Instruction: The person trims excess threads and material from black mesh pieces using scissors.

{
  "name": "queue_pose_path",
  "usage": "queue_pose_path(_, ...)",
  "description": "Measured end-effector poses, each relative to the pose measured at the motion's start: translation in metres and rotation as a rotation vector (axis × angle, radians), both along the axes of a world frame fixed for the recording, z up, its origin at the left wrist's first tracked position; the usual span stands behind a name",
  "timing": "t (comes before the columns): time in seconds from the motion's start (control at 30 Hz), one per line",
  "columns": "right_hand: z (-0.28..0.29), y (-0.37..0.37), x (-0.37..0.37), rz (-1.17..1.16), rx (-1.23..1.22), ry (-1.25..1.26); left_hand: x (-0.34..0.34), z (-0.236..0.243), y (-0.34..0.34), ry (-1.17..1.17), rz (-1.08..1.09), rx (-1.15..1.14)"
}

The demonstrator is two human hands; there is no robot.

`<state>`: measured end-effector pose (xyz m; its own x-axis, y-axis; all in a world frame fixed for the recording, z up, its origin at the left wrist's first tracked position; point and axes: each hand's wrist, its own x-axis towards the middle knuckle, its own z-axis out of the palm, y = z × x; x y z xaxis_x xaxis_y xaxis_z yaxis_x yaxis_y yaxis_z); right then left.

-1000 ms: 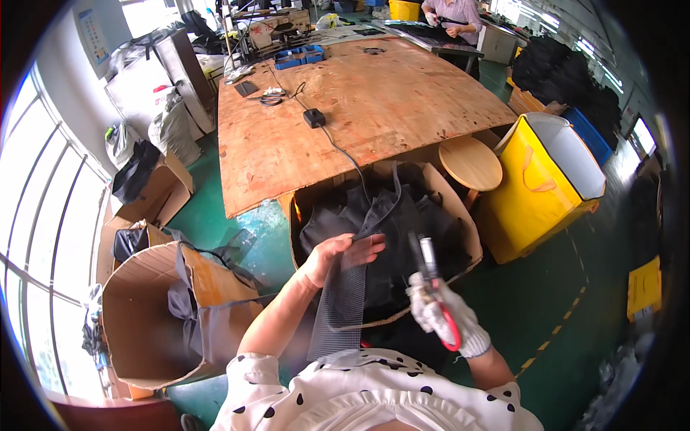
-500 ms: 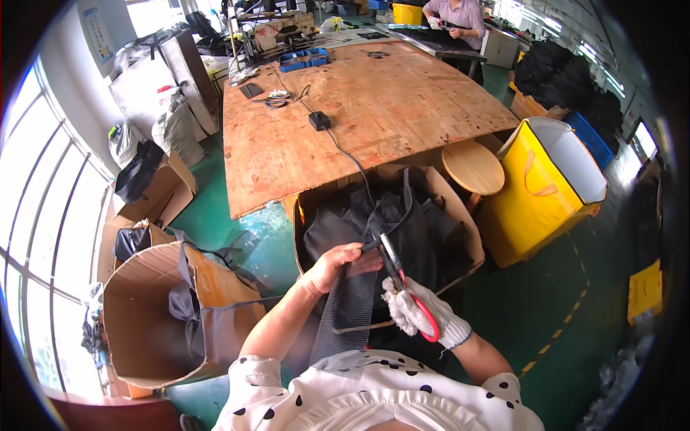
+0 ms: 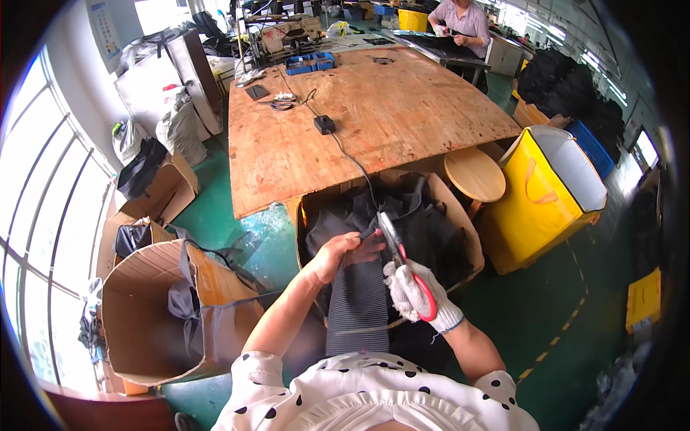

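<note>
Left carton [image 3: 154, 309]: brown, standing at the person's left, grey ties hanging into it and over its side; unchanged across the 3 pictures.
Left hand [image 3: 334, 258]: bare, thumb and fingers pinched together on the top end of the mesh panel; it shifts little.
Mesh panel [image 3: 357, 291]: dark, hanging from the left hand toward the person's lap; it now hangs straighter and faces the camera more squarely than 1 second ago.
Dark strip [image 3: 369, 233]: a short end beside the left fingertips. A long strap rose from there 1 second ago, so a cut seems made or under way, though the cut itself is not visible.
Scissors [image 3: 392, 233]: red-handled, brought in from well apart to just beside the strip; whether the blades touch it, or are apart or together, I cannot tell.
Right hand [image 3: 417, 291]: white-gloved, clamped around the scissors' handles, now close to the left hand; this suggests trimming is the step in hand.
Central carton [image 3: 456, 208]: under the table's near edge, holding heaped dark fabric [image 3: 438, 233].
</note>
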<state>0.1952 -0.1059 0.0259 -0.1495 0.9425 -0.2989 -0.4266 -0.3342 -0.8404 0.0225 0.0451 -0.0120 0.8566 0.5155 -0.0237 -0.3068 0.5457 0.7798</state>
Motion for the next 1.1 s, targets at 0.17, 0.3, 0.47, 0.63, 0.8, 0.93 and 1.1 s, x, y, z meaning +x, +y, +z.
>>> queue_pose_path(0.17, -0.005, 0.007, 0.018, -0.209, 0.152, -0.09, 0.008, 0.02, -0.006, 0.236, 0.047, 0.396)
queue_pose_path(0.3, -0.005, 0.015, 0.002, -0.477, 0.65, -1.068, 0.031, 0.022, -0.021, 0.247, 0.188, 1.188)
queue_pose_path(0.47, -0.005, 0.038, 0.042, -0.343, 0.27, 0.652, 0.015, 0.036, -0.028, 0.588, 0.335, 1.384)
queue_pose_path(0.63, 0.025, 0.044, 0.064, -0.448, 0.398, 0.251, -0.03, 0.044, -0.024, 0.695, 0.152, 1.224)
queue_pose_path(0.8, 0.018, 0.051, 0.089, -0.406, 0.46, 0.461, -0.044, 0.035, -0.032, 0.78, 0.195, 1.236)
queue_pose_path(0.93, 0.007, 0.048, 0.122, -0.288, 0.571, 0.625, -0.039, 0.058, -0.028, 0.754, 0.272, 1.017)
queue_pose_path(1.1, 0.045, 0.019, 0.103, -0.765, 0.555, -0.762, -0.027, 0.081, -0.01, 0.721, 0.265, 1.14)
